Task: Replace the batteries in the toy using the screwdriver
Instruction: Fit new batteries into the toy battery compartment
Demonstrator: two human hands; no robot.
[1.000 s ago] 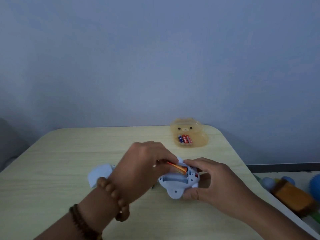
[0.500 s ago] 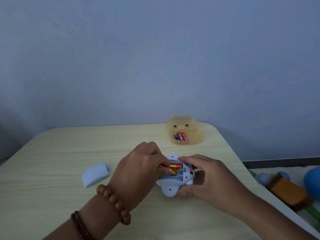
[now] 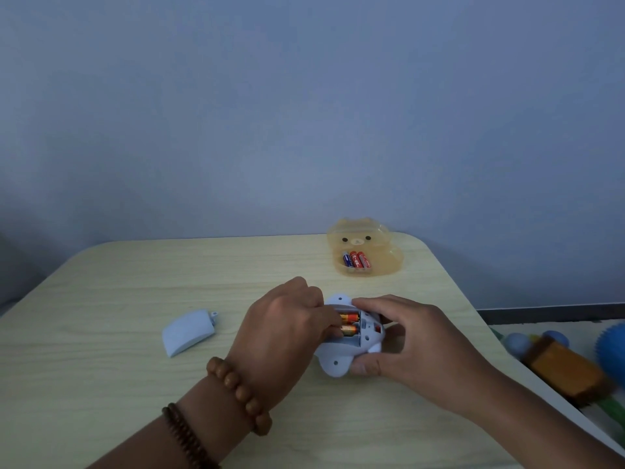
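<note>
Pale wood-grain table [image 3: 135, 282], toy [image 3: 334, 363] held at centre; blue-grey wall [image 3: 304, 113] behind

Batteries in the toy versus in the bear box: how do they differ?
The toy batteries show two, the box batteries three. The toy batteries lie crosswise under the fingertips of the left hand; the box batteries point away, untouched. One box battery is blue; both toy batteries look orange. All are cylinders.

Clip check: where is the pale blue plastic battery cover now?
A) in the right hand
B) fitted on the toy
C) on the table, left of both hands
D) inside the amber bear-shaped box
C: the pale blue plastic battery cover lies on the pale wooden table, apart from the left hand.
</note>
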